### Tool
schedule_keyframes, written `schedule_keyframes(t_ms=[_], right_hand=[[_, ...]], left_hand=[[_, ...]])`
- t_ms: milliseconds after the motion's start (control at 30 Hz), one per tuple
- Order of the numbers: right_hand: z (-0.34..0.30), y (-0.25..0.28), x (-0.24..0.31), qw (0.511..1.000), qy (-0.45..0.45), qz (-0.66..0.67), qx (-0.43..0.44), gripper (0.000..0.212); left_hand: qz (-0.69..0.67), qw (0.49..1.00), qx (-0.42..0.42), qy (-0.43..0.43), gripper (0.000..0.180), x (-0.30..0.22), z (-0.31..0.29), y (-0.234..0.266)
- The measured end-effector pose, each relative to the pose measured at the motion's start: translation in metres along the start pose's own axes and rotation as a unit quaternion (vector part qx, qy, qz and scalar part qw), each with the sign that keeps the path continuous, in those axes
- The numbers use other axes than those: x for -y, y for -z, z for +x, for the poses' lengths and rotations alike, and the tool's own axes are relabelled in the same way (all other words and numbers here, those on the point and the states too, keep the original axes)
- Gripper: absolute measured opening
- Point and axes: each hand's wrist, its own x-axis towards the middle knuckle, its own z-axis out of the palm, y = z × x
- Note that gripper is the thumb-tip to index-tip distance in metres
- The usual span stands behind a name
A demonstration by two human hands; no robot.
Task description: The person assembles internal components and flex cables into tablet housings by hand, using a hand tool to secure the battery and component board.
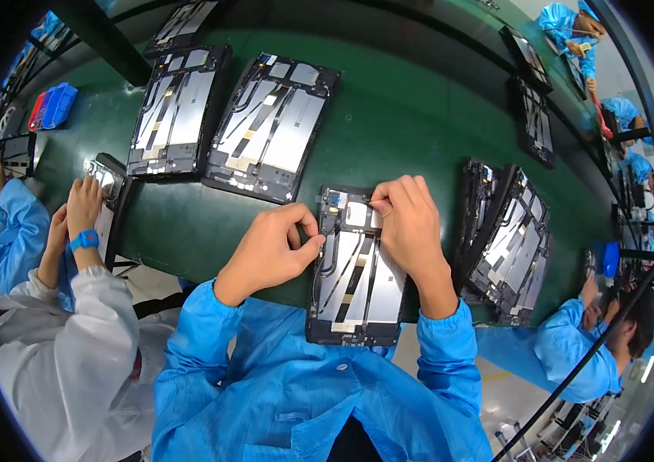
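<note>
An opened tablet (354, 285) lies in front of me at the table's near edge, its insides facing up: a silver plate, black ribbon cables and white blocks at the far end. My left hand (273, 250) is at its upper left edge, thumb and forefinger pinched together by the rim. Over the upper right corner, my right hand (410, 223) bends its fingers down with thumb and forefinger closed near a white block. Whatever is between the fingertips of either hand is too small or hidden to make out.
More opened tablets (269, 127) lie on the green table (396, 100) to the far left. Others (511, 246) are stacked at my right. A co-worker's hand (84, 204) works on a device at left. Blue bin (56, 105) stands beyond; dark rails cross the back.
</note>
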Motion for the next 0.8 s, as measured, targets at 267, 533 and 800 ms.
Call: schedule_keyframes(t_ms=[267,533,800], right_hand=[[0.0,0.0,0.0,1.0,0.0,-0.006,0.0,0.014],[-0.001,0.004,0.001,1.0,0.006,-0.002,0.012,0.016],[-0.007,0.013,-0.001,0.999,0.009,0.021,0.029,0.015]], left_hand=[[-0.002,0.999,0.034,0.016,0.014,0.001,0.004,0.003],[-0.002,0.999,0.026,0.034,0.014,-0.003,0.004,-0.001],[-0.048,0.998,-0.009,0.041,0.016,0.004,0.005,-0.011]])
